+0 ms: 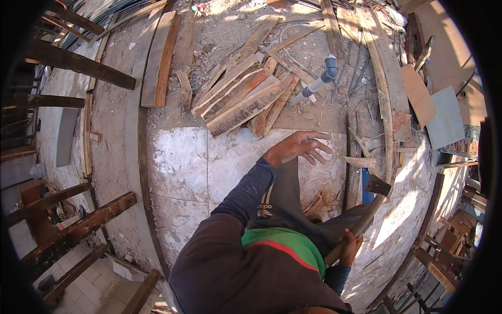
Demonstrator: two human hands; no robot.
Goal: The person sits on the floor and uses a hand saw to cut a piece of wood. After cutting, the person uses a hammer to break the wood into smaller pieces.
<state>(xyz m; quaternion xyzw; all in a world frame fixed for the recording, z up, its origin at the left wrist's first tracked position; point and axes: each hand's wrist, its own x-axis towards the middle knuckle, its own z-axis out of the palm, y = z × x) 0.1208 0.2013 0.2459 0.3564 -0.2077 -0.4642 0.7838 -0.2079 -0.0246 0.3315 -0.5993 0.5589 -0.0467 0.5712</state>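
Observation:
My right hand is closed around the wooden handle of an axe beside my right thigh. The dark metal axe head points away from me, above the whitish tiled floor. With fingers apart and nothing in them, my left hand hangs in the air over my left knee. Just beyond it lies a pile of split wood pieces, rough and dusty. A short scrap of wood rests on a narrow board to the left of the axe head.
A grey pipe with a dark elbow stands up from the dirt. Long planks lie left and right, and dark beams jut in from the left. Flat sheets lie at the right.

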